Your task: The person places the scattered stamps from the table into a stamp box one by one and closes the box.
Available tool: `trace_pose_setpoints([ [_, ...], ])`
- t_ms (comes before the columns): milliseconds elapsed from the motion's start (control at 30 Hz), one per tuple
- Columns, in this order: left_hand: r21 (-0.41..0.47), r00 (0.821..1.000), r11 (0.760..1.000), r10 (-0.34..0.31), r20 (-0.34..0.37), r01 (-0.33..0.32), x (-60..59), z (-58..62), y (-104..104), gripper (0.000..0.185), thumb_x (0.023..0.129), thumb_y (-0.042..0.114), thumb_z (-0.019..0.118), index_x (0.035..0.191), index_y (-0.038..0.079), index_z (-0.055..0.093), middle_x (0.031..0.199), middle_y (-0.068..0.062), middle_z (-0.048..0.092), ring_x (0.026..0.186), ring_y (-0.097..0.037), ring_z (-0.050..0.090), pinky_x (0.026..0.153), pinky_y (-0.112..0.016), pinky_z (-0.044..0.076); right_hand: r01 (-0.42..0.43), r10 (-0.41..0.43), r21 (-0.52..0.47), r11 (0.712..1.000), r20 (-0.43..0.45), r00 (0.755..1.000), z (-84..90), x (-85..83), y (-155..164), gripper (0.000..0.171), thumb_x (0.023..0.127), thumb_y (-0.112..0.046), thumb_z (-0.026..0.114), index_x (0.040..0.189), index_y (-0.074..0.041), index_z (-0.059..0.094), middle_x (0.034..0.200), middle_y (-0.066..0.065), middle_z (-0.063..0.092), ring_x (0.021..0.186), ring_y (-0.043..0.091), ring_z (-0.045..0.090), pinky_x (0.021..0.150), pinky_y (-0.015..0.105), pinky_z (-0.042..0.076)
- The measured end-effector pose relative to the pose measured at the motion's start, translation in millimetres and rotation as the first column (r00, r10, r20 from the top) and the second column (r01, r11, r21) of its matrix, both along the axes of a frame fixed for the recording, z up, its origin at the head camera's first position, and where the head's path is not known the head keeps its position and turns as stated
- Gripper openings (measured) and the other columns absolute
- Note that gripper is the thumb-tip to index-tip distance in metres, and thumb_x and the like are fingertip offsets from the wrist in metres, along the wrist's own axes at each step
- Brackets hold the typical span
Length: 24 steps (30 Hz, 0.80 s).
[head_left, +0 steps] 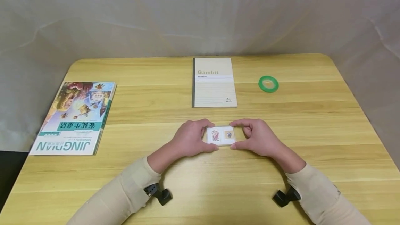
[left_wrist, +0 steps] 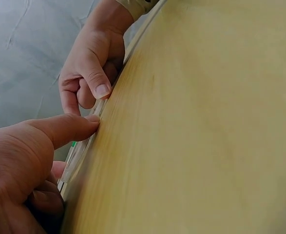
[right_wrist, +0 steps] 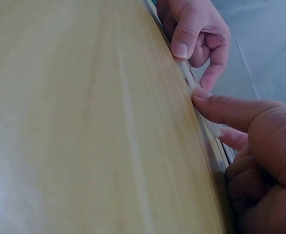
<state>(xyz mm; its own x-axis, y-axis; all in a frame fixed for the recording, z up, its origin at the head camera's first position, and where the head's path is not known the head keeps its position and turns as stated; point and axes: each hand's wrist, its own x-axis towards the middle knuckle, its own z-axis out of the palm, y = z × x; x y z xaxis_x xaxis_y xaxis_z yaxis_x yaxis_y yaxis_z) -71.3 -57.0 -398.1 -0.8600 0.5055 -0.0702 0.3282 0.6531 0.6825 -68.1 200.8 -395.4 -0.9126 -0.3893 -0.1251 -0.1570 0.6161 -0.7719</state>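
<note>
A small white card point(head_left: 221, 135) with two little pictures lies flat near the middle of the wooden table point(head_left: 281, 169). My left hand point(head_left: 208, 136) pinches its left end between thumb and forefinger. My right hand point(head_left: 235, 135) pinches its right end the same way. In the left wrist view the left thumb point(left_wrist: 69, 129) presses the card's thin edge point(left_wrist: 82, 148), with the right hand point(left_wrist: 91, 73) opposite. In the right wrist view the right hand point(right_wrist: 230, 114) touches the card's edge point(right_wrist: 204, 118), facing the left hand point(right_wrist: 196, 34).
A beige notebook marked Gambit point(head_left: 214, 82) lies behind the hands. A green roll of tape point(head_left: 268, 83) sits to its right. A colourful book point(head_left: 76, 117) lies at the table's left edge. Grey cloth hangs behind and around the table.
</note>
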Motion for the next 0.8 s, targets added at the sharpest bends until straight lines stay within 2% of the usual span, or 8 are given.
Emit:
trace_pose_setpoints([
  [200, 0.000, 1.000, 1.000, 0.024, 0.005, -0.024, 2.7, 1.7, -5.2, 0.070, 0.068, 0.042, 0.091, 0.125, 0.009, 0.067, 0.065, 0.004, 0.051, 0.056, -0.010, 0.043, 0.051, -0.027, 0.037, 0.001, -0.001, -0.003, 1.000, 0.005, 1.000, -1.0, 0.7, 0.4, 0.059, 0.067, -0.028, 0.095, 0.119, -0.011, 0.071, 0.058, -0.008, 0.026, 0.054, 0.010, 0.025, 0.057, 0.026, 0.033],
  [433, 0.019, 1.000, 1.000, 0.022, -0.008, -0.022, 4.0, 3.1, -6.7, 0.068, 0.070, 0.039, 0.091, 0.124, 0.005, 0.067, 0.063, 0.004, 0.051, 0.054, -0.008, 0.042, 0.050, -0.026, 0.036, 0.002, -0.002, -0.008, 1.000, 0.010, 1.000, 0.6, 1.1, 0.9, 0.059, 0.068, -0.028, 0.095, 0.120, -0.011, 0.071, 0.058, -0.008, 0.025, 0.054, 0.010, 0.024, 0.057, 0.027, 0.033],
  [800, 0.007, 0.999, 0.999, 0.035, -0.013, -0.035, 5.3, 2.3, -6.3, 0.068, 0.070, 0.038, 0.091, 0.124, 0.006, 0.066, 0.065, 0.004, 0.051, 0.056, -0.009, 0.044, 0.051, -0.026, 0.037, -0.014, 0.014, -0.018, 1.000, 0.015, 1.000, -0.4, 1.5, 1.6, 0.060, 0.070, -0.027, 0.094, 0.123, -0.010, 0.070, 0.058, -0.008, 0.025, 0.054, 0.009, 0.024, 0.059, 0.026, 0.035],
])
